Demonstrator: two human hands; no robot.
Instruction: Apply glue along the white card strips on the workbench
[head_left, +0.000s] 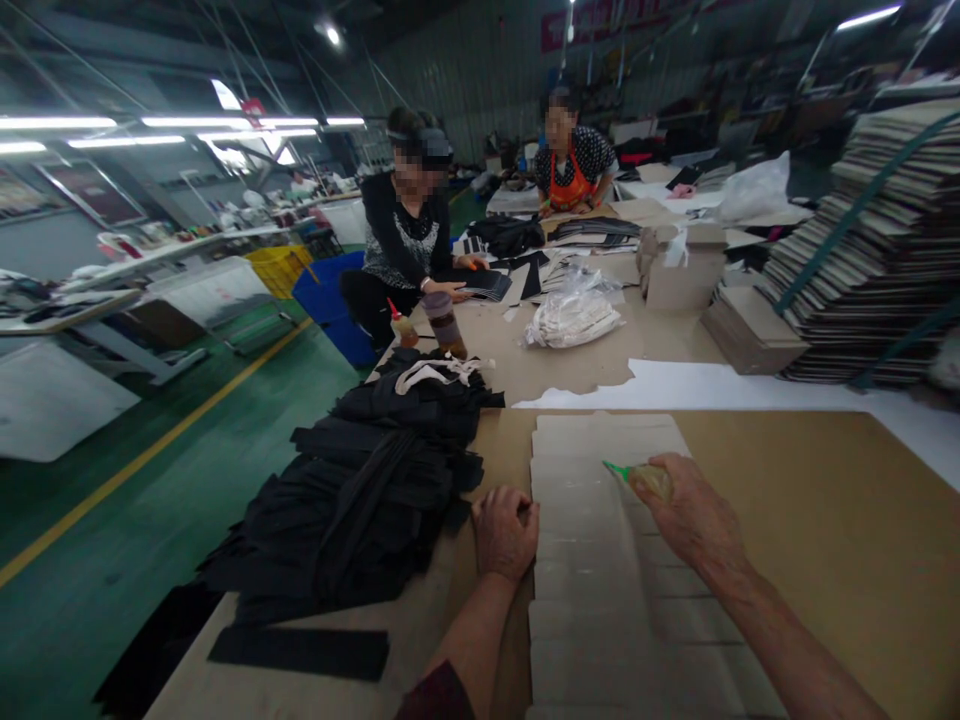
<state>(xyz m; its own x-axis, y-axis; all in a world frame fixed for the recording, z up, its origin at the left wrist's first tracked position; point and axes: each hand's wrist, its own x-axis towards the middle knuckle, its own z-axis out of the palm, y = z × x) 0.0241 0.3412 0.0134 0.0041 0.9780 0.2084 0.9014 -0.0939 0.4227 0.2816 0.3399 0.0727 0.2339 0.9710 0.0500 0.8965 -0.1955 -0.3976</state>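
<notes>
My right hand (pixel 697 510) grips a squeeze bottle (pixel 651 482) of yellowish liquid. Its green nozzle points left, over overlapping grey-beige cardboard pieces (pixel 585 570) laid in a long column. Faint shiny marks show on some pieces near the nozzle. At the column's left edge, my left hand (pixel 506 530) rests with its fingers curled closed; what they hold, if anything, is hidden. Left of it lies a large heap of black fabric strips (pixel 360 500), with one black strip (pixel 300 652) lying apart near the table's front.
Beyond the heap stand a dark jar (pixel 444 325) and a red-tipped bottle (pixel 403 325). A plastic bag (pixel 574 315) lies mid-table. Strapped cardboard stacks (pixel 870 240) rise at right. Two co-workers, one seated person (pixel 401 235) and one leaning person (pixel 574 165), are across the table.
</notes>
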